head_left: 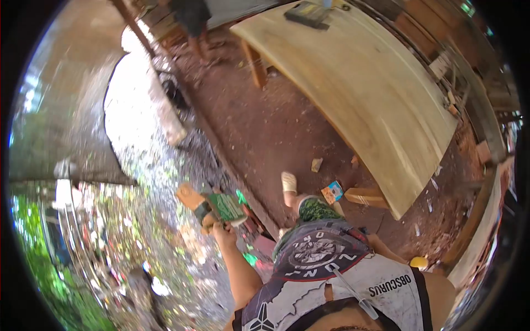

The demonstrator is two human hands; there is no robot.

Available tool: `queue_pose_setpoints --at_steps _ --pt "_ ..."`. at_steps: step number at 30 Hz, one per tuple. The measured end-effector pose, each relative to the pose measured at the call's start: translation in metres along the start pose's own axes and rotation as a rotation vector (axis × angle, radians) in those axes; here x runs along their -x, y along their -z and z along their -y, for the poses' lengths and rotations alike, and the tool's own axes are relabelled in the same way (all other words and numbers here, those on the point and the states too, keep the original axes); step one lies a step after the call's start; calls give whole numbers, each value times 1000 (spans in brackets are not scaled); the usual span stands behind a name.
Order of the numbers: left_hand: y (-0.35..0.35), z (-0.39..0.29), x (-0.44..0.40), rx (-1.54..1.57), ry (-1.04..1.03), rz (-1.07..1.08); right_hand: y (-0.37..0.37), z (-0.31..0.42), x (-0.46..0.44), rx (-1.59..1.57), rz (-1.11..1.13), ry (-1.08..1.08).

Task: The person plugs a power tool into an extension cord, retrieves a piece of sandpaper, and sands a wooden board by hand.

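My left hand [222,228] is closed around the handle of a wide brush-like tool [202,208], with a tan end and a dark band, held out at the left. Beyond it lies a green box-like object [225,207]. My right arm reaches down at my side toward a yellow round object [419,262]; the hand there is too hidden and blurred to make out. A long pale wooden tabletop [353,83] stands ahead to the right, bearing a dark tray-like item [306,15].
Another person's legs [199,44] stand at the far end. On the dirt floor [248,121] are a blue packet [332,192] and a small block [316,164]. A wooden table leg [366,197] juts near my feet. Planks [469,71] line the right side.
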State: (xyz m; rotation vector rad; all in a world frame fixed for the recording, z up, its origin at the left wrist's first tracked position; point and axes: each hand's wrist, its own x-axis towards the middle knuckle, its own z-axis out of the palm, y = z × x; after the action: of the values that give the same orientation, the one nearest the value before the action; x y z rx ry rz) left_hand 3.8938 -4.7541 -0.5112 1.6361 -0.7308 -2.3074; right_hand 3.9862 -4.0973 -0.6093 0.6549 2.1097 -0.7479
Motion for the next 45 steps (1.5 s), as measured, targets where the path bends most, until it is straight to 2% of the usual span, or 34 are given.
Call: queue_pose_setpoints --at_steps 2,4,6,8,10,11,12,14,15,18,20,22,23,26,29,30,32,34,37,40,42,44,45 --pt "-29 -16 -45 -4 43 1 -8 50 -12 40 45 -2" --pt "-42 -35 -96 11 51 23 -5 135 2 -70 -78 -235" --pt "-76 -56 -109 3 61 -63 -2 188 -33 -46 -78 -209" --pt "-105 -80 -132 -69 34 -42 -3 232 -50 -2 -48 -182" --pt "-126 -101 -149 -2 -84 132 17 291 -68 -242 -11 -202" --pt "-142 -111 -159 25 -99 46 31 325 -63 -411 71 -129" --pt "-157 -124 -171 57 -51 -113 37 355 -63 -344 119 -107" --pt "-179 -150 -206 49 -12 -68 44 403 -75 -585 -45 9" --pt "-196 -164 -217 79 -20 -93 56 433 -74 -486 -50 -52" --pt "-234 -201 -251 113 -41 -159 62 459 -109 -324 -42 -124" --pt "-243 -223 -309 128 -53 -123 60 488 -116 -403 -60 -170" --pt "-260 -248 -369 128 -37 -198 63 524 -117 -273 -114 -161" --pt "-262 -263 -409 152 -41 -198 62 517 -129 -265 -95 -156" --pt "-283 -299 -499 114 -96 -228 67 548 -120 -160 -99 -253" --pt "-288 -336 -591 65 -104 -218 74 616 -110 -145 -66 -319" --pt "-291 -347 -619 28 -117 -188 79 633 -115 -125 -71 -345" --pt "-305 -371 -658 -22 -146 -247 82 654 -115 -71 -48 -243" --pt "-310 -386 -692 14 -169 -227 89 672 -114 24 -30 -307" --pt "-322 -394 -708 21 -206 -213 91 689 -117 -112 -129 -398" --pt "-315 -394 -715 1 -122 -288 92 698 -120 -194 -135 -454" --pt "-321 -389 -696 -2 -90 -249 89 706 -122 -202 -119 -468" --pt "-333 -381 -662 199 -8 -258 86 716 -128 -207 -79 -493" --pt "-336 -379 -644 204 -24 -255 83 722 -128 -156 -78 -470"
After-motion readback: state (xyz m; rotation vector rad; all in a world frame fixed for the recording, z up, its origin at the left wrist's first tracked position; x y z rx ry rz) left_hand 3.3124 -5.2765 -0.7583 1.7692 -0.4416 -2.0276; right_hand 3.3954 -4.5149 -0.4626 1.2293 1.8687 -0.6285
